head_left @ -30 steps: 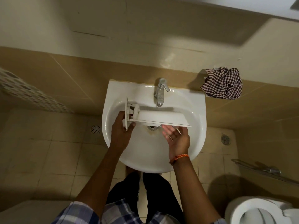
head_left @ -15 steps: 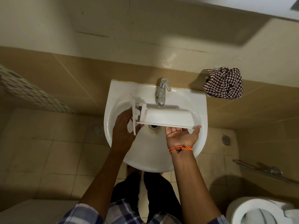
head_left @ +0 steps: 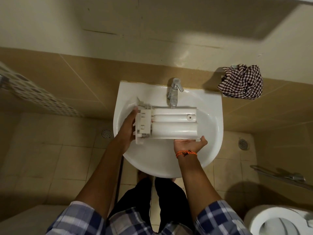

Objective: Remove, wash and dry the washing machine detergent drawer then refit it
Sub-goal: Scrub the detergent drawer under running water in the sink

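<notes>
The white plastic detergent drawer [head_left: 174, 122] lies crosswise over the white wash basin [head_left: 213, 119], its underside with two long rounded chambers facing up. My left hand [head_left: 128, 126] grips its front panel end at the left. My right hand [head_left: 189, 143], with an orange thread on the wrist, holds the near right edge from below, thumb at the corner. The chrome tap [head_left: 174, 92] stands just behind the drawer; I see no water running.
A checked cloth [head_left: 242, 82] hangs on the wall right of the basin. A toilet [head_left: 277, 221] sits at the lower right, with a chrome hose rail [head_left: 279, 177] above it. Floor drains [head_left: 106, 133] flank the basin on the tiled floor.
The drawer has been turned from edge-on to flat, so its underside now faces up. My right hand went from open beneath it to holding its right near edge.
</notes>
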Motion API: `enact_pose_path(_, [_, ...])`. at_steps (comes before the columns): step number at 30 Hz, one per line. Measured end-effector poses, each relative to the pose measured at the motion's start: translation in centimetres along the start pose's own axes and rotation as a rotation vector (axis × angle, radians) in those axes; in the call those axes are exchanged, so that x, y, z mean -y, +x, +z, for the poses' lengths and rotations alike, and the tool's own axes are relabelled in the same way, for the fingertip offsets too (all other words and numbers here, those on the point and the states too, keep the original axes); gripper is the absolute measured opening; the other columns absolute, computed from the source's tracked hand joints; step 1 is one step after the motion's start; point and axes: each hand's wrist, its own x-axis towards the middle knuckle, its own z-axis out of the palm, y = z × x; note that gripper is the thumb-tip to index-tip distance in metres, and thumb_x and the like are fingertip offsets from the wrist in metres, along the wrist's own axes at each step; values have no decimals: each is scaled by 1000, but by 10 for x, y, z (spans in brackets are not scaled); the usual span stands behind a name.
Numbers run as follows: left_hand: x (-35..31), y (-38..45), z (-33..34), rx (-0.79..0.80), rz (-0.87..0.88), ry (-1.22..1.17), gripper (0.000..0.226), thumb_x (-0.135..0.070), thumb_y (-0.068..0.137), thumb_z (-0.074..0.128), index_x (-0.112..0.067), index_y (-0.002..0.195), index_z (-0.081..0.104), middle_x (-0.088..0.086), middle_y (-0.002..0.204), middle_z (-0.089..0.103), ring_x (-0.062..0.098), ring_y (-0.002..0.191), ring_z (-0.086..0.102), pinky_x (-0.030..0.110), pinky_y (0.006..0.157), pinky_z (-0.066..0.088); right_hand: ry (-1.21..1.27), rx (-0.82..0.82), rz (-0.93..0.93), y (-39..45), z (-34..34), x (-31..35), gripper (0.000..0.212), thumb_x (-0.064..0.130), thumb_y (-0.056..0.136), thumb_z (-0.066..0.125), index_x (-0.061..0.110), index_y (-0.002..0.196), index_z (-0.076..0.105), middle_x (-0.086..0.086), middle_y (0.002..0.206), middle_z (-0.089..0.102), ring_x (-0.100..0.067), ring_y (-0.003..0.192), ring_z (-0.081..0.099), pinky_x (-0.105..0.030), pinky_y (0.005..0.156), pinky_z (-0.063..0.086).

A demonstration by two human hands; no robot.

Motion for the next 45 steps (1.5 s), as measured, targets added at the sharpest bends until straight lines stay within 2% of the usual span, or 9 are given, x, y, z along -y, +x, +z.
enact_pose_path(4, [18,15,10,-229,210,215,42,-50,95,72,-26,128,62,0,116,73,21,107,72,26,70,62,-221,158,-27,-3,25,4,52,44,104,39,16,86,78,-5,94,78,-30,91,71,-42,117,42])
enact_pose_path(9, [43,27,13,-457,358,311,23,-50,100,65,-29,110,66,5,108,71,13,94,74,41,81,66,-734,17,-215,7,36,12,23,16,104,48,13,100,71,-11,112,71,-30,100,68,-42,81,60])
enact_pose_path(13, [51,23,27,-490,396,258,18,-42,103,64,-27,115,65,-8,101,74,10,90,73,30,79,62,-1423,-115,-868,-4,36,6,38,21,109,44,5,139,60,-20,138,59,-37,127,57,-38,100,48])
enact_pose_path(16, [51,25,36,-553,416,307,14,-43,104,61,-31,111,60,-14,92,70,6,84,71,29,74,61,-1743,294,-1371,-20,39,-4,48,25,110,42,10,156,43,-13,158,45,-28,146,42,-33,119,35])
enact_pose_path(21, [58,31,45,-669,410,292,19,-47,106,56,-30,113,54,-14,92,66,6,85,70,29,75,58,-2440,506,-1616,-4,40,-23,72,48,112,25,4,166,9,-15,175,8,-30,163,3,-53,131,9])
enact_pose_path(27, [75,32,50,-671,456,199,18,-43,108,55,-30,121,52,-12,100,69,3,88,71,21,76,58,-2537,561,-1666,-1,36,-28,80,57,112,22,0,166,7,-25,173,1,-38,162,-4,-52,132,7])
enact_pose_path(34, [87,37,52,-681,473,101,23,-45,107,56,-30,125,57,-8,106,72,10,96,73,42,87,64,-2321,1204,-1956,23,37,4,52,29,114,46,4,159,40,-21,165,37,-38,157,29,-54,125,30])
enact_pose_path(37, [92,39,54,-686,459,40,20,-48,105,57,-38,123,59,-11,108,74,16,101,74,52,90,63,-2403,1563,-1876,25,41,12,53,29,116,37,4,162,32,-16,171,26,-33,160,20,-50,129,24])
enact_pose_path(45, [89,38,60,-689,469,-1,20,-34,108,58,-35,128,59,-14,110,73,11,105,72,47,95,61,-2602,1231,-1788,15,39,23,61,36,115,25,10,168,9,-9,176,6,-26,163,4,-50,130,15])
